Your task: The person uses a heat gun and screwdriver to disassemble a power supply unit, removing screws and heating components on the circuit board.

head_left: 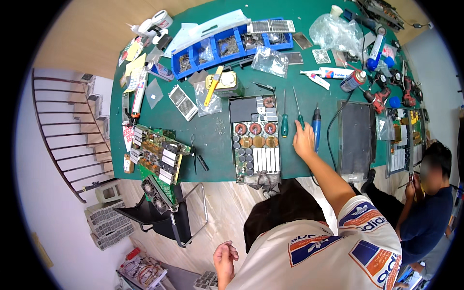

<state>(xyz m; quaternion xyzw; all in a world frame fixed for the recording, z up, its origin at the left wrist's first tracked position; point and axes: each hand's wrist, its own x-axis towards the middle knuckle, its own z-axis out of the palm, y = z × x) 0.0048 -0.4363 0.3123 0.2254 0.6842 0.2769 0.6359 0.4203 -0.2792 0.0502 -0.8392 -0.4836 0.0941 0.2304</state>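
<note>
My right hand [304,140] reaches over the green table, its fingers closed on the handle end of a screwdriver [300,119] whose shaft points away from me. A second green-handled screwdriver [284,126] lies just left of it, and a blue pen-shaped electric screwdriver [316,126] to the right. Left of these lies an opened power module [255,140] with copper coils, capacitors and white heat sinks in a metal case. Low beside my body, off the table, my left hand [225,258] hangs with loosely bent fingers and nothing visible in it.
A circuit board assembly [162,152] overhangs the table's front left edge. Blue parts bins [227,46] stand at the back. A dark metal cover [355,140] lies right, near a cable [332,133]. A black chair [181,217] stands below; another person [427,203] sits at the right.
</note>
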